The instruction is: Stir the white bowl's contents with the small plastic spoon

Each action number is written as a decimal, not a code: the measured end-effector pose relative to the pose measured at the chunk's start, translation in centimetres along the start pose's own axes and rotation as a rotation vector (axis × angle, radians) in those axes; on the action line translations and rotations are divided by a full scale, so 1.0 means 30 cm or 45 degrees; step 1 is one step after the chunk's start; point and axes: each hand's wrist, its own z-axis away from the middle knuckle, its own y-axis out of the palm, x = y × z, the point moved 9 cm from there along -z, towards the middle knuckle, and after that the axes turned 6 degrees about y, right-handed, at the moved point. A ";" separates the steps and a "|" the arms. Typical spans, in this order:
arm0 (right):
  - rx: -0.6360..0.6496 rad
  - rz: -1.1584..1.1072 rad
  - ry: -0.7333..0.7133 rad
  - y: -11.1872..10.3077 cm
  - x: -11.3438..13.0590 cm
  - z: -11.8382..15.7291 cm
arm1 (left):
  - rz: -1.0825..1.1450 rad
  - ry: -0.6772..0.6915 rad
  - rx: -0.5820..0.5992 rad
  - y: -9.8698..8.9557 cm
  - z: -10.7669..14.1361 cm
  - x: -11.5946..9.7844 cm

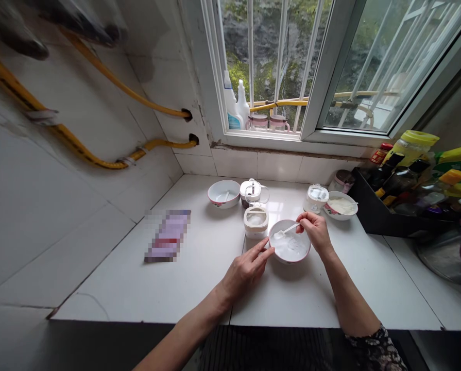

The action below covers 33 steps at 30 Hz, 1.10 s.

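Observation:
A white bowl [292,256] with a pink rim stands on the counter before me, white powder or grains inside it. The fingertips of my left hand [245,268] hold its left rim. Pinched in my right hand [316,232] is a small white spoon [288,230], its scoop end inside the bowl and white stuff on it. Just behind the bowl, to the left, sits a seasoning jar [256,222] with white contents. Another seasoning jar [251,190] with its clear lid raised stands behind that one.
A second bowl [224,195] with a spoon is at the back left. To the right are a lidded jar [316,198], a bowl of white food [340,205] and a black bottle box [380,219]. A purple item [168,236], blurred out, lies left. The counter's front edge [284,326] is near me.

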 end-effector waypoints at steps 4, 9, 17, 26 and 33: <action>0.003 -0.124 0.071 -0.004 -0.009 -0.007 | -0.009 0.015 -0.014 -0.001 -0.002 -0.004; -0.037 -0.211 -0.034 0.019 0.021 0.008 | -0.006 0.014 -0.018 -0.006 -0.005 -0.002; -0.080 0.463 -1.003 0.150 0.219 0.169 | 0.014 0.008 -0.026 0.006 0.008 0.004; -0.282 0.503 -0.787 0.011 0.198 0.121 | 0.010 0.016 -0.023 -0.007 -0.003 -0.002; -0.300 0.787 -0.646 -0.019 0.140 0.068 | 0.010 -0.007 -0.007 -0.001 0.004 0.001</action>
